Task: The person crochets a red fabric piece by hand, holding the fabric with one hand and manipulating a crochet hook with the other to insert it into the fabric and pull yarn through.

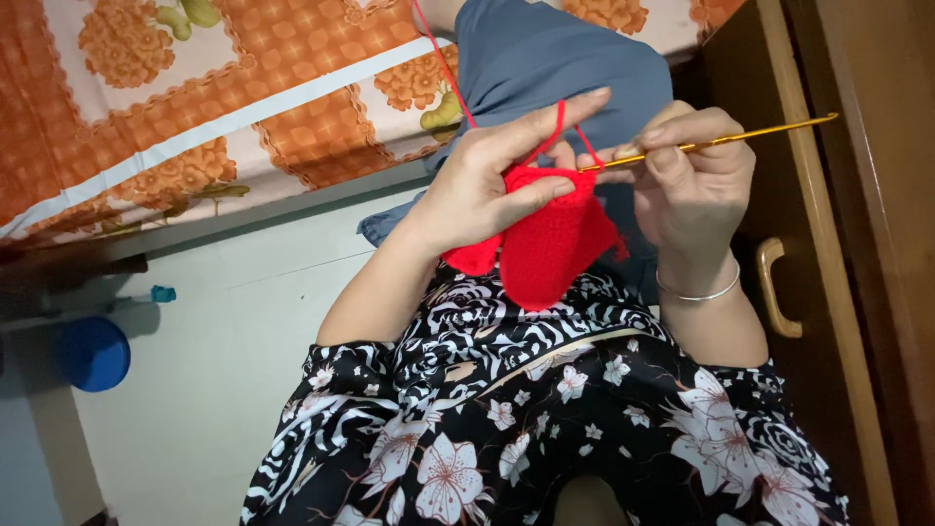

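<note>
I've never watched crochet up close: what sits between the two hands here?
In the head view, the red crocheted yarn piece hangs between the left hand and right hand. The thin golden metal crochet hook enters its top edge.

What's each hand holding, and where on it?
Left hand pinches the red crochet piece at its top edge; right hand grips the gold crochet hook near its working end.

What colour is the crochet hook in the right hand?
Gold; the crochet hook shows best in the head view.
</note>
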